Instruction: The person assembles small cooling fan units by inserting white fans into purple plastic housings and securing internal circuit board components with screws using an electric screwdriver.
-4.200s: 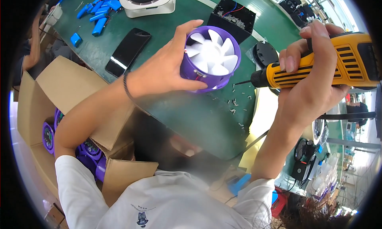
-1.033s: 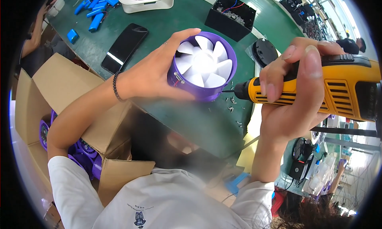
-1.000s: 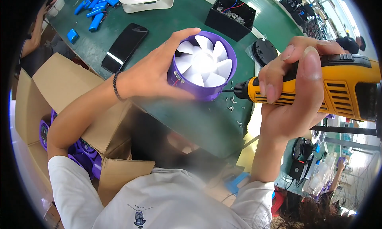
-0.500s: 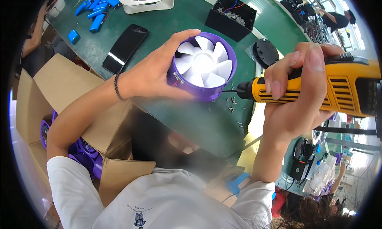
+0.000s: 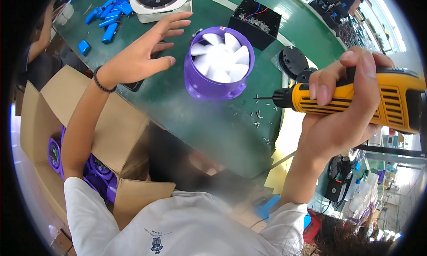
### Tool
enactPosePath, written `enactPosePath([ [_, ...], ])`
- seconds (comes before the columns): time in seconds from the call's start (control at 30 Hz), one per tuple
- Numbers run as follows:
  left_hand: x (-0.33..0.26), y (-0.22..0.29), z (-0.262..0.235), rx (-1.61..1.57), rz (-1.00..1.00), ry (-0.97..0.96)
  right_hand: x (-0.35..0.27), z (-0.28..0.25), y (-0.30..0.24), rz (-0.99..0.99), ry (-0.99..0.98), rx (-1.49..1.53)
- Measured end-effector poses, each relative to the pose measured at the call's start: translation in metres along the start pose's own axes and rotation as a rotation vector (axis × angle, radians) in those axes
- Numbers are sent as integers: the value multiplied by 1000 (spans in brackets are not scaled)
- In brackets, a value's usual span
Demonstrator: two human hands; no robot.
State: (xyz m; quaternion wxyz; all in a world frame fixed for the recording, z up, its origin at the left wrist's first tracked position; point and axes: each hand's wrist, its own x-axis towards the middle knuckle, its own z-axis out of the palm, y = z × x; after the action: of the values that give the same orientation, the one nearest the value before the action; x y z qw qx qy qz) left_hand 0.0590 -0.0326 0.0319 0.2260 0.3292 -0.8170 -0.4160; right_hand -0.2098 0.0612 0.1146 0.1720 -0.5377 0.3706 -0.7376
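A purple fan housing (image 5: 209,88) with white blades (image 5: 220,58) stands on the green table, touched by neither hand. To its left my left hand (image 5: 142,51) hovers with fingers spread and nothing in it, partly covering a black phone (image 5: 132,85). My right hand (image 5: 344,100) grips a yellow and black electric screwdriver (image 5: 347,98), its bit pointing left, a little apart from the housing's right side. Several small screws (image 5: 257,118) lie scattered on the table below the bit.
Blue battery packs (image 5: 109,16) and a white fan unit (image 5: 162,2) sit at the back left. A black box (image 5: 255,24) holds screws and wires; round black covers (image 5: 293,61) lie right of it. An open carton (image 5: 106,109) with purple housings is at left. Other people sit or stand further off.
My left hand has let go of the purple fan housing and moved left, its fingers opening. The screwdriver has drawn back to the right, away from the housing.
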Motion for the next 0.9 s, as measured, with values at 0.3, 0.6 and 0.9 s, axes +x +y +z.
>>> enactPosePath([
  [0.3, 9, 6, 70, 182, 150, 300, 3, 20, 2, 21, -42, 59],
  [0.6, 4, 5, 78, 225, 226, 311, -6, 20, 24, 157, -19, 185],
  [0.9, 7, 2, 80, 213, 318, 343, -2, 29, 14, 161, -157, -43],
])
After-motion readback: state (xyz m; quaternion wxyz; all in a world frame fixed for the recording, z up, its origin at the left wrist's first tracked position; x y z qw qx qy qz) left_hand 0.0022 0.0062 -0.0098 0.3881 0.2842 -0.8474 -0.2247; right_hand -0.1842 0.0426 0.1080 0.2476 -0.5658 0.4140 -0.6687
